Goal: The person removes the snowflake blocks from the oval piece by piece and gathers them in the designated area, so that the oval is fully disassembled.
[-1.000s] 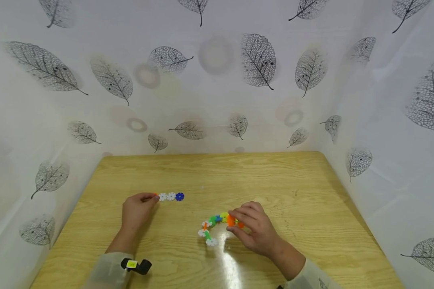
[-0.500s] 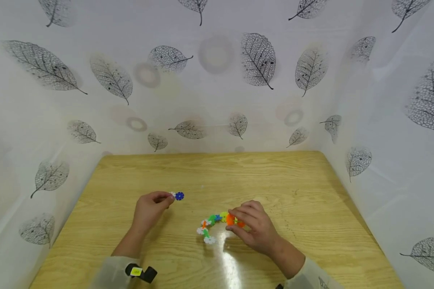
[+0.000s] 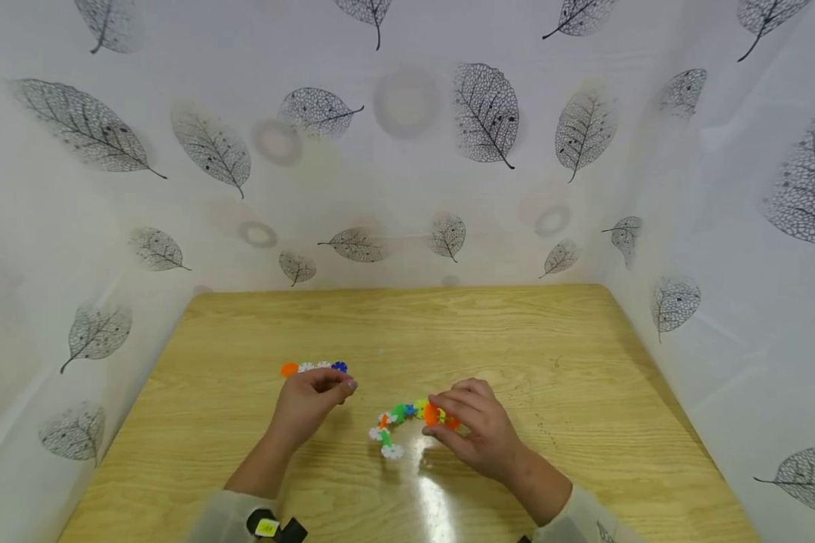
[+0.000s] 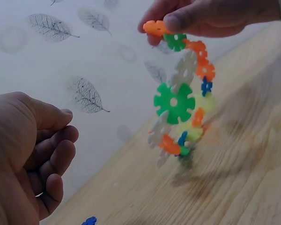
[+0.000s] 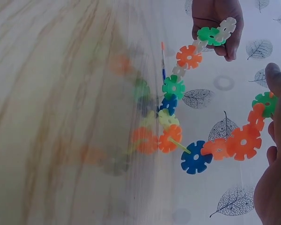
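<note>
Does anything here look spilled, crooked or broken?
Nothing stands out. The row of flower-shaped discs lies in line on the table, and the chain curves away from the right hand with no gap visible. Fine cracks would be too small to see.

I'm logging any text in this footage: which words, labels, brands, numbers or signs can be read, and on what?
None can be read.
Yellow label on the black wrist device by the left sleeve: marked, but too small and blurred to read.
Linked flower-shaped pieces: no lettering visible.
Backdrop: leaf prints, no lettering visible.
</note>
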Motion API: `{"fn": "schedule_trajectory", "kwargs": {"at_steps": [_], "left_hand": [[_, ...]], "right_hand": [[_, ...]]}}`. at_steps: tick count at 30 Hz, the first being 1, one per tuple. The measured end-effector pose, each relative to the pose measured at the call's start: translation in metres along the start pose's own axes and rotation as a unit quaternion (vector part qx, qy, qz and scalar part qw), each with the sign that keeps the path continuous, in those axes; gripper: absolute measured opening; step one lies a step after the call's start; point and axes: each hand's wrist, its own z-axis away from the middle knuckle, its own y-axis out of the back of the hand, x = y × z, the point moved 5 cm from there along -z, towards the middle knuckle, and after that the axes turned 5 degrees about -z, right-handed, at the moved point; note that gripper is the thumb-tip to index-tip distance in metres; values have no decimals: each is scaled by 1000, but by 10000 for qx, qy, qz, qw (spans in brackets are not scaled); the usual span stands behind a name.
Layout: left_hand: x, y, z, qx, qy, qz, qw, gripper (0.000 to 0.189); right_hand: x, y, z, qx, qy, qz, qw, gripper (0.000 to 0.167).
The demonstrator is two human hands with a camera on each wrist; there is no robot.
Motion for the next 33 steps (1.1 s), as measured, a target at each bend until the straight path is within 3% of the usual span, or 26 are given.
{"fn": "schedule_trajectory", "kwargs": {"at_steps": [4,9,16,24,33], "left_hand": [[5,-9,4,-179,-49,9,9998,10],[14,-21,10,-429,-333,-87,9985,10],[18,-40,17,-775,-463,173,9958,14],[31,-59,24,-1224,-865,427,9878,17],[44,-74,31,-1551,-1086,284,9815,14]], "right_hand": [[-1,0,-2,46,65,-78,9999,40],[-2,-1,-2,34,56,-88,9999,40],[-2,-3,0,-7,-22,-98,9999,40],[-2,-5,2,-69,-3,-90,9999,39],[-3,-8,3,-141,16,-107,9998,37]]}}
